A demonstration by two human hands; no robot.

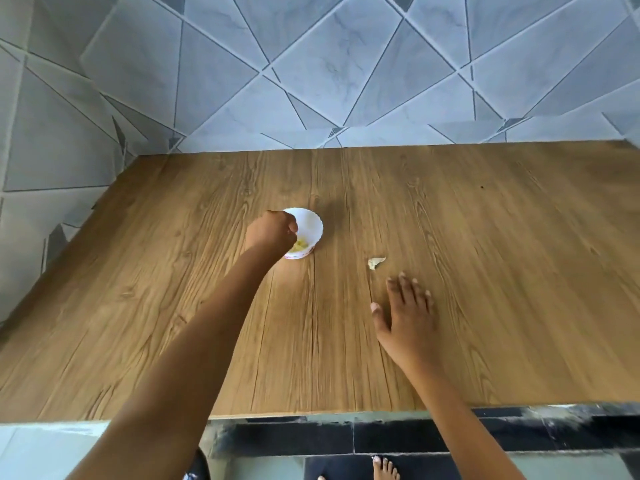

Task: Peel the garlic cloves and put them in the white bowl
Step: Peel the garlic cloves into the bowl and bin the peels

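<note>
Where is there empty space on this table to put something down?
The whole right side of the table, past the right hand and the garlic scrap, is bare. So are the far strip by the tiled wall and the left edge. It is crowded only around the white bowl, where the left hand hovers.

Wooden table (485, 271) against grey triangle-patterned tiled wall (311, 64); dark floor tiles (398, 438) below near edge

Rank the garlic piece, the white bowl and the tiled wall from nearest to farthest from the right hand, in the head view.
1. Garlic piece, just ahead of the right hand.
2. White bowl, farther left, under the left hand.
3. Tiled wall, beyond the far edge of the table.
</note>
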